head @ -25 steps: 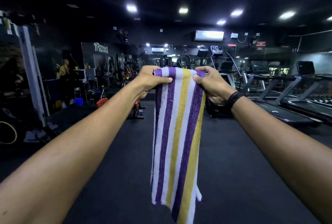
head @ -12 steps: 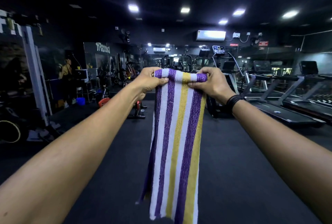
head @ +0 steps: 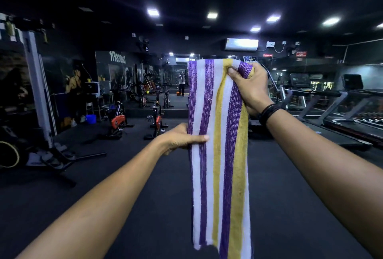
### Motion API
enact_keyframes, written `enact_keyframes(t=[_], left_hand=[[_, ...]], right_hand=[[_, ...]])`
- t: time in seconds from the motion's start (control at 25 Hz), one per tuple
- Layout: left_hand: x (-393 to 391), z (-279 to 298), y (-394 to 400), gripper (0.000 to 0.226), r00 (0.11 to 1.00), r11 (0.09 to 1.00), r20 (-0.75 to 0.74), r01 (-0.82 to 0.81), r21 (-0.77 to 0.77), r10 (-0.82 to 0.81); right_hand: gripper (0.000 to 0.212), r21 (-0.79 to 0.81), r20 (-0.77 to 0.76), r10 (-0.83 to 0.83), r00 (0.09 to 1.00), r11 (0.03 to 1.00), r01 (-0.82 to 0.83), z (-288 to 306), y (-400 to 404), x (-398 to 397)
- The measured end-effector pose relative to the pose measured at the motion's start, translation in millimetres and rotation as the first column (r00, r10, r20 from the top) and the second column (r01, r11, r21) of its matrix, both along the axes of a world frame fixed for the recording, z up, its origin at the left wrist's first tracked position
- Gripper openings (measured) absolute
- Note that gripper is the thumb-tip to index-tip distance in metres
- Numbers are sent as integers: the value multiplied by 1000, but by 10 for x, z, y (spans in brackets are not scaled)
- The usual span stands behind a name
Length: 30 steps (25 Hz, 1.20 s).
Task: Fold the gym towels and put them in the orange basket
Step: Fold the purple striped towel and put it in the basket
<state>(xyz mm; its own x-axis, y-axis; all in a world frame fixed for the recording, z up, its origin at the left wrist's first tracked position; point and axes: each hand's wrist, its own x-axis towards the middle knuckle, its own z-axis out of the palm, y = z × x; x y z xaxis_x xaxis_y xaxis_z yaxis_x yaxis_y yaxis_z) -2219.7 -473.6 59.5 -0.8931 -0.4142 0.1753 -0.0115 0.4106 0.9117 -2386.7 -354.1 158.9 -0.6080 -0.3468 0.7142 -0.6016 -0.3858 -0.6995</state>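
A long towel (head: 219, 155) with purple, white and yellow stripes hangs straight down in front of me, folded lengthwise into a narrow band. My right hand (head: 250, 88) grips its top right corner at head height. My left hand (head: 182, 137) pinches the towel's left edge about a third of the way down, thumb across the front. The towel's lower end reaches the bottom of the frame. No orange basket shows in this view.
Dark gym floor (head: 145, 186) stretches ahead. Exercise bikes (head: 118, 119) stand at the middle left, a cable machine frame (head: 37, 92) at the far left, treadmills (head: 342, 117) along the right. A mirror wall lies at the back.
My left hand has let go of the top left corner and slid down the left edge to grip lower. My right hand has risen slightly with the top.
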Motion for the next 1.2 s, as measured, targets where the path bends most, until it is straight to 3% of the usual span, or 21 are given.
enact_keyframes(t=[0.08,0.16,0.24,0.32,0.4,0.44,0.48,0.56,0.6,0.64,0.72,0.84,0.92,1.0,1.08,1.12,1.2], left_hand=[[-37,-5,44,30,995,982,-100,-9,191,29],[-78,80,85,25,982,926,-179,14,376,57],[-127,177,77,23,973,879,-191,-25,476,132],[-181,257,41,20,959,841,-151,-129,526,242],[-217,328,1,16,938,785,-114,-204,585,329],[-206,342,-31,16,931,767,-104,-220,603,349],[-163,351,-56,16,936,771,-92,-223,597,341],[-23,335,-88,10,978,853,-49,-150,500,201],[52,312,-70,6,994,905,-26,-84,417,104],[101,281,-67,17,999,940,-1,-47,337,51],[99,252,-86,36,989,956,-1,-143,258,148],[42,243,-171,78,921,891,-61,-354,284,385],[14,265,-217,92,944,925,-103,-280,257,314],[24,313,-234,101,974,972,-70,-207,109,215],[34,365,-237,94,963,949,10,-265,-168,271],[22,382,-247,80,945,906,24,-304,-294,325],[15,383,-259,46,925,830,3,-340,-443,381]], right_hand=[[46,26,129,-63,990,998,60,-29,12,-174],[61,70,365,125,923,985,-161,-107,107,-135],[72,170,540,349,766,846,-505,-230,224,-18],[91,241,627,444,640,671,-701,-377,347,124],[77,330,627,474,618,558,-762,-519,353,194],[64,389,610,444,656,554,-736,-580,311,192],[68,425,580,398,711,597,-680,-630,263,185],[95,373,546,269,794,770,-518,-693,157,118],[92,299,548,249,799,834,-465,-706,128,78],[81,242,561,250,789,862,-445,-701,118,69],[63,181,600,269,754,872,-455,-678,109,72],[54,165,590,247,769,895,-415,-686,28,92],[66,179,567,286,773,873,-454,-688,19,66],[94,374,406,327,853,793,-482,-681,49,46],[110,652,111,255,961,711,-264,-703,39,39],[102,703,3,206,979,695,-148,-734,15,27],[58,680,-73,158,985,730,-67,-756,-6,34]])
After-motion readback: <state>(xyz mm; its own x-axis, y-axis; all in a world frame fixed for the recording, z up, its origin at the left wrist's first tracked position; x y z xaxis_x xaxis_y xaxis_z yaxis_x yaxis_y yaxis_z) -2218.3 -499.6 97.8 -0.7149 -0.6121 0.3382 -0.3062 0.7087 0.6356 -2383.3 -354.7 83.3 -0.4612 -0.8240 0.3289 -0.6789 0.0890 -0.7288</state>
